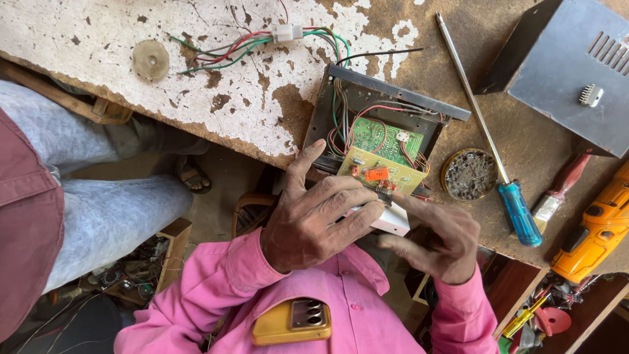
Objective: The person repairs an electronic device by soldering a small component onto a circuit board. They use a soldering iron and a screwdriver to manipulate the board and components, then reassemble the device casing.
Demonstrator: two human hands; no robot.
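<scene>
The open metal chassis [386, 124] lies at the near edge of the worn workbench [196, 78], cover off, wiring and boards exposed. A yellowish circuit board [383, 174] with an orange component sits tilted at its front lip, a green board [377, 139] behind it. Red, green and grey leads run from the case toward a white connector [287, 32] farther up the bench.

The left hand [314, 219] rests against the chassis front, thumb raised along the case edge, fingers curled over a small white block [393, 221] below the yellow board. It appears closed on that block, though the contact is partly hidden. The right hand [439, 239] hovers just beside it, fingers bent and pointing toward the board; whether it pinches anything cannot be told.

Judged from the layout, disassembly is done: the grey vented cover [576, 78] lies apart at the far right. The boards remain wired in, and the case is not reclosed.

Nearby: a long screwdriver with a blue handle [517, 213], a round tin of dark residue [469, 174], a small brush [557, 193], an orange power tool [599, 226], and a flat disc [151, 60]. No legible labels or packaging show. A yellow phone [291, 321] sits in the pink shirt pocket. Another person's legs in pale trousers [98, 196] are at left.
</scene>
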